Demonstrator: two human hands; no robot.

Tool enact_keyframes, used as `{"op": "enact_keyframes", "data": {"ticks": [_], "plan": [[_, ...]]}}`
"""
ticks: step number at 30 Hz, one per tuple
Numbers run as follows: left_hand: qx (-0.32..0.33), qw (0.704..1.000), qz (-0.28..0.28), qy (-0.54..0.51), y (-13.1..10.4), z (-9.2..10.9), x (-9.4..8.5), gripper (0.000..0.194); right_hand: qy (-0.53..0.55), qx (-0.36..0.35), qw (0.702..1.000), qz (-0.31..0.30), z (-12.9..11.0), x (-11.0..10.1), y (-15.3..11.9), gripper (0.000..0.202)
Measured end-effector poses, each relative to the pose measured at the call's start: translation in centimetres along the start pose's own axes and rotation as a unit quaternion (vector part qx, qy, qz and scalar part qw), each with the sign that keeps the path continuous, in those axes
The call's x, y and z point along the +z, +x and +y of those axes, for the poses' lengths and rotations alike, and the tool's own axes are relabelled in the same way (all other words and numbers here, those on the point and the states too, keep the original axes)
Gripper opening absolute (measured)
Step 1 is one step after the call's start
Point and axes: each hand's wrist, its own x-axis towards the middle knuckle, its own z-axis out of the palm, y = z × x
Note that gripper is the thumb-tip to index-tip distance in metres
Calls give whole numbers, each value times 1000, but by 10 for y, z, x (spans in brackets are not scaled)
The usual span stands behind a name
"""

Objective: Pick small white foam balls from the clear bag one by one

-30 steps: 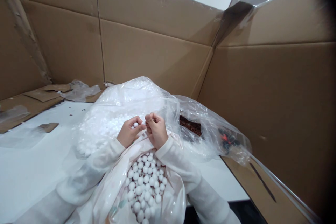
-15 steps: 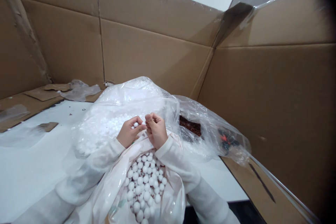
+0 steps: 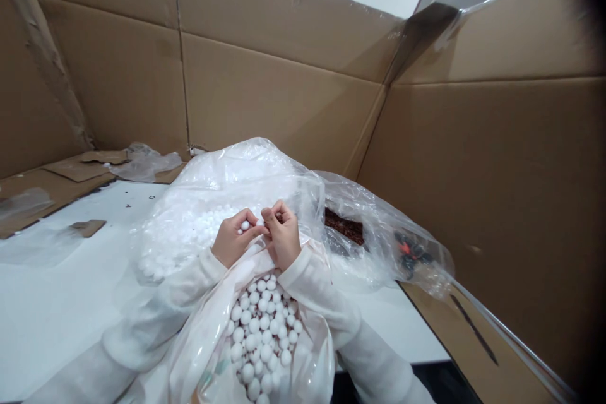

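My left hand [image 3: 233, 237] is closed around a few small white balls [image 3: 245, 226], one of them pinched near its fingertips. Touching it, my right hand [image 3: 284, 233] has thumb and forefinger pressed together at that ball; a bit of something reddish-brown shows by its fingers, too small to make out. Below both hands, an open white plastic bag [image 3: 189, 353] holds many white balls [image 3: 265, 334] with reddish-brown bits between them. Behind my hands lies a large clear plastic bag [image 3: 250, 164] with more white balls inside.
Clear plastic [image 3: 379, 221] on the right covers dark brown material [image 3: 344, 227] and a black-and-red object [image 3: 411, 252]. Cardboard walls [image 3: 284, 76] enclose the white table [image 3: 61, 303]. Cardboard scraps [image 3: 88, 228] and crumpled plastic [image 3: 144, 165] lie at left.
My right fingers have shifted very slightly at the ball between my hands. Otherwise the hands and bags stay nearly where they were.
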Motion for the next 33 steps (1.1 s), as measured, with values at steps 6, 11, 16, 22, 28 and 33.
{"op": "enact_keyframes", "data": {"ticks": [6, 11, 16, 22, 28, 33], "plan": [[8, 1000, 11, 18, -1, 4, 1, 30, 1, 12, 1000, 13, -1, 1, 0, 43], [26, 999, 20, 34, -3, 7, 0, 27, 29, 42, 999, 4, -2, 2, 0, 46], [33, 998, 24, 53, -3, 8, 0, 27, 65, 63, 996, -21, -3, 3, -1, 48], [39, 997, 24, 56, -3, 7, 0, 25, 58, 69, 995, -36, 0, 2, 0, 48], [38, 998, 30, 48, -4, 9, 1, 24, 60, 104, 991, -58, -2, 3, 0, 49], [37, 997, 28, 60, -2, 10, 1, 26, 35, 98, 994, -43, -4, 7, -2, 49]]}}
